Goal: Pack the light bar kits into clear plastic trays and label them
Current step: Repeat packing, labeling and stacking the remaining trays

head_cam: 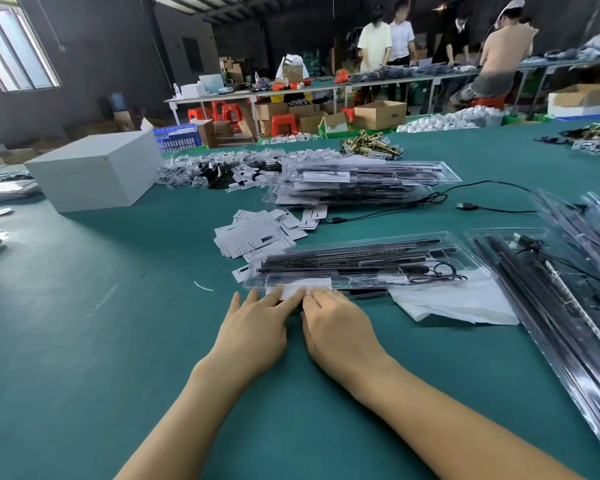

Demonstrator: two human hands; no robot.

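A clear plastic tray [368, 261] holding black light bars and a coiled cable lies on the green table in front of me. A white label [300, 285] sits on the tray's near left edge. My left hand [253, 327] and my right hand [336, 327] lie side by side, palms down, with their fingertips pressing on that label. Loose white labels [257, 233] are scattered just behind the tray.
A stack of packed trays [357, 183] lies further back, more trays [568, 282] at the right. A white box [97, 171] stands at the left, a white sheet [454, 303] beside my right hand, a black USB cable [465, 205] mid-table. People work at far benches.
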